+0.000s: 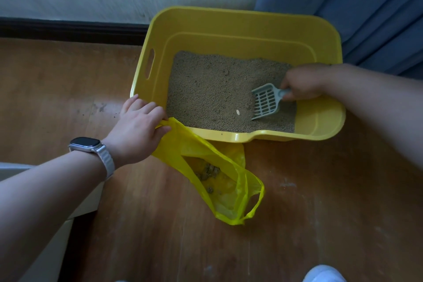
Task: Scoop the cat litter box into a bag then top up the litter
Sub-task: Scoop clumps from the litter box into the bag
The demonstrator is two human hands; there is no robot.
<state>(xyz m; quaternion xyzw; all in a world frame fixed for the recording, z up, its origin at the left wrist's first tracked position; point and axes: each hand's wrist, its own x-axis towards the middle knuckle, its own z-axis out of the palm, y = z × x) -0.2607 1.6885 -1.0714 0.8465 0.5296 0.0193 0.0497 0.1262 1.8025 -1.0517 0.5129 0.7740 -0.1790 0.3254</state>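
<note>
A yellow litter box [229, 24] stands on the wooden floor against the wall, holding tan litter [212, 91]. My right hand [304, 83] grips the handle of a grey slotted scoop [266, 101], whose blade rests on the litter at the box's right side. A small white piece [238, 112] lies on the litter near the front. My left hand [139, 126] pinches one handle of a yellow plastic bag [206, 153] at the box's front left corner. The bag hangs open toward the floor, with a few litter clumps [209, 171] inside.
A blue curtain [366, 7] hangs behind the box at the right. A dark skirting board [68, 30] runs along the white wall at the left. A pale furniture edge [75, 208] sits at the lower left, and a white shoe tip [324, 273] shows at the bottom right.
</note>
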